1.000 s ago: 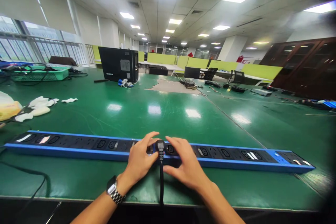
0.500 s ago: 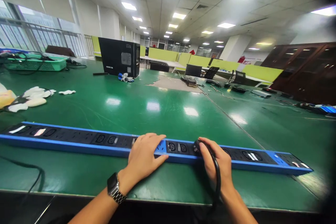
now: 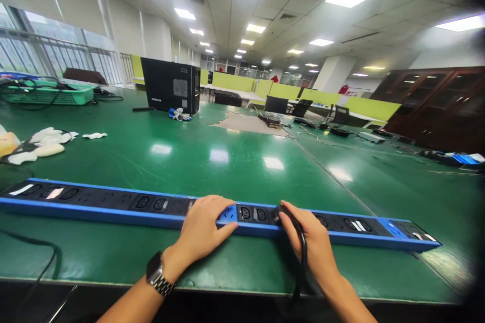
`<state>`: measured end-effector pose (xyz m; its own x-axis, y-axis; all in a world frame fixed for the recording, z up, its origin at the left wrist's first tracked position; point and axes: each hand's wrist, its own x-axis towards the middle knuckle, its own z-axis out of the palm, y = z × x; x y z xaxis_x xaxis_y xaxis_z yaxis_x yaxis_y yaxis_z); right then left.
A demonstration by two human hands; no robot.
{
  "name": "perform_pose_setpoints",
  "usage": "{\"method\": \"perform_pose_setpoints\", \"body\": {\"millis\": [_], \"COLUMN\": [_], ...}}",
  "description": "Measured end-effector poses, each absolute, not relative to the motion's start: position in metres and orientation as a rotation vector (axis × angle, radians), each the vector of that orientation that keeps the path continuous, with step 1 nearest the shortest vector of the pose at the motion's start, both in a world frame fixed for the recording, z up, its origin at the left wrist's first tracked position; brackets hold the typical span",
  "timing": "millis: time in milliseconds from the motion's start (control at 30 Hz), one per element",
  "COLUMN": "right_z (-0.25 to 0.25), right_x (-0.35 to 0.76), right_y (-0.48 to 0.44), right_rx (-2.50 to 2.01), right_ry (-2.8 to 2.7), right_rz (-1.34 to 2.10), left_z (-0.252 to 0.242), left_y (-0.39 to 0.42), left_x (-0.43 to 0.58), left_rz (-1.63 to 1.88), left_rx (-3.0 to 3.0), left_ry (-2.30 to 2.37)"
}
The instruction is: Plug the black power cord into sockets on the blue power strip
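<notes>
A long blue power strip (image 3: pixel 113 211) with black sockets lies across the green table in front of me. My left hand (image 3: pixel 202 229) grips it near the middle, fingers over the top and thumb at the near edge, beside a blue socket section (image 3: pixel 228 213). To the right, my right hand (image 3: pixel 311 237) pinches a black power plug (image 3: pixel 278 213) at a socket on the strip. How deep the plug sits, I cannot tell. Its thick black cord (image 3: pixel 303 257) runs down past my palm toward the table's front edge.
Farther back stand a black computer tower (image 3: pixel 166 83) and, to its left, a green basket (image 3: pixel 78 95) of cables. Work gloves (image 3: pixel 179 114) lie by the tower. White scraps (image 3: pixel 49 139) are at left, near a loose black cord (image 3: pixel 55 252). Electronic clutter (image 3: pixel 273 120) lies at the back right.
The view has shifted slightly, so the strip and both hands appear a little farther left. Both hands keep their grip, and the plug stays at the same spot on the strip.
</notes>
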<state>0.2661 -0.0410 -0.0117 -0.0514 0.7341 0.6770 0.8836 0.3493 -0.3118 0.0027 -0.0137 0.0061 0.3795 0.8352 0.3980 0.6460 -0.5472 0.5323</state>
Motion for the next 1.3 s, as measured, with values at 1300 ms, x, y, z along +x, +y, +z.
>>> {"method": "perform_pose_setpoints", "body": {"millis": [1300], "right_z": [-0.016], "right_x": [0.290], "right_y": [-0.056], "right_rx": [-1.441], "right_ry": [-2.190], "right_rz": [-0.231], "left_z": [0.012], "left_y": [-0.016], "left_x": [0.021], "left_rz": [0.928], "left_rx": [2.424], "left_ry": [1.396]}}
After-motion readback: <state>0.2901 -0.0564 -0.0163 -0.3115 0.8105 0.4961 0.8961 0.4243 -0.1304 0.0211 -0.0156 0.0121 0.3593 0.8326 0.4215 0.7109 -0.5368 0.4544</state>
